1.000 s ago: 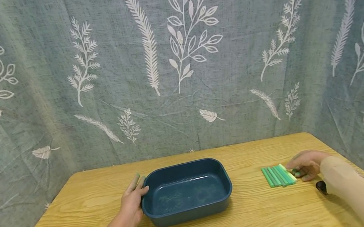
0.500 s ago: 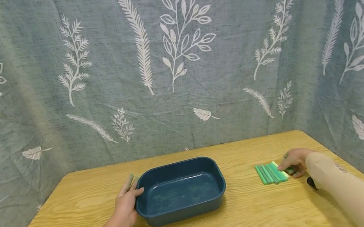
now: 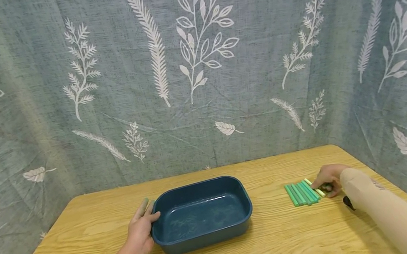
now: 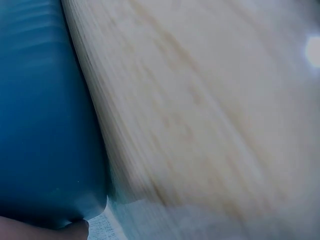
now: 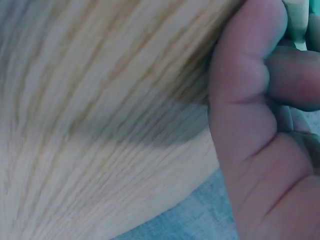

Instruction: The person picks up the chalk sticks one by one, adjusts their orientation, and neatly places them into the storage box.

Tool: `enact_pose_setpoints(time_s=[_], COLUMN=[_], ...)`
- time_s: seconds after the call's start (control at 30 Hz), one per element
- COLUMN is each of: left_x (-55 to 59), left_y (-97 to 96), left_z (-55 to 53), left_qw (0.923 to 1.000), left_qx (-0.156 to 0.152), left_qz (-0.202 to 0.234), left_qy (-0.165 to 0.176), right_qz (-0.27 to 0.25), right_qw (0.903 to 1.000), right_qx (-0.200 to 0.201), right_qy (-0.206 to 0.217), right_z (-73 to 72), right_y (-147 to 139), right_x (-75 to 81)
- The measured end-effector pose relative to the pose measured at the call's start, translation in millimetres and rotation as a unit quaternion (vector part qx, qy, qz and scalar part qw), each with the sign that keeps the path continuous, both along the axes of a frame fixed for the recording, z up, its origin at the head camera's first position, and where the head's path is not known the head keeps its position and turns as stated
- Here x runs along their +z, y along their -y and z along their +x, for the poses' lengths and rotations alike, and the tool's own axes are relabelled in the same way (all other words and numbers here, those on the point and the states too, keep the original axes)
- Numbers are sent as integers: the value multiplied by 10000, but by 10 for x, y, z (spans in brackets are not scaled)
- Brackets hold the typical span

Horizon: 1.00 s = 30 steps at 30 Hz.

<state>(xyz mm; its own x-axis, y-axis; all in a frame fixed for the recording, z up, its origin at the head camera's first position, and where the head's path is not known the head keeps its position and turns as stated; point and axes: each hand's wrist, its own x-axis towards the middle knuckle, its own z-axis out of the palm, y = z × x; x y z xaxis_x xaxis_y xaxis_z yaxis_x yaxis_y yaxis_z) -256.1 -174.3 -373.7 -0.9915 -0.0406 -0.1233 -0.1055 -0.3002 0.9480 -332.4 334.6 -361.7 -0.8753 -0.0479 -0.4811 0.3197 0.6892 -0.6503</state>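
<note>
In the head view my left hand (image 3: 138, 230) grips the left end of a deep, dark blue rectangular dish (image 3: 205, 240), the thumb over its rim and the other fingers along the outside. The left wrist view has the blue dish wall (image 4: 45, 110) close up. To the right, my right hand (image 3: 331, 180) pinches a pale yellow-green chalk stick (image 3: 320, 193) at the right end of a row of green chalk sticks (image 3: 300, 194). Its thumb (image 5: 245, 75) and a finger are beside the pale stick (image 5: 298, 22) in the right wrist view. Some fingertips look green.
A light wood table (image 3: 262, 246) carries everything. Grey-green curtains (image 3: 174, 138) with white leaf prints hang behind it and along both sides. Bare wood lies between the dish and the chalk row.
The right hand has come in from the right and taken hold of the pale stick, which now sits slightly apart from the row. The left hand stays at the dish; the view has shifted slightly.
</note>
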Motion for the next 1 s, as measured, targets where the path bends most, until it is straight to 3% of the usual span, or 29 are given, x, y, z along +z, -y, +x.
enact_pose_setpoints(time_s=[0.53,1.0], left_x=[21,99], left_y=[-10,29], left_z=[18,47], left_qw=[9999,9993], left_qx=[40,-2], left_qz=[-69,-369], left_qy=[-114,-55], right_qz=[-1166,-2073], right_qw=[9923,9781], right_qx=[-379,-167], right_qy=[188,-86], right_z=[115,218], right_y=[-41,82], right_x=[110,370])
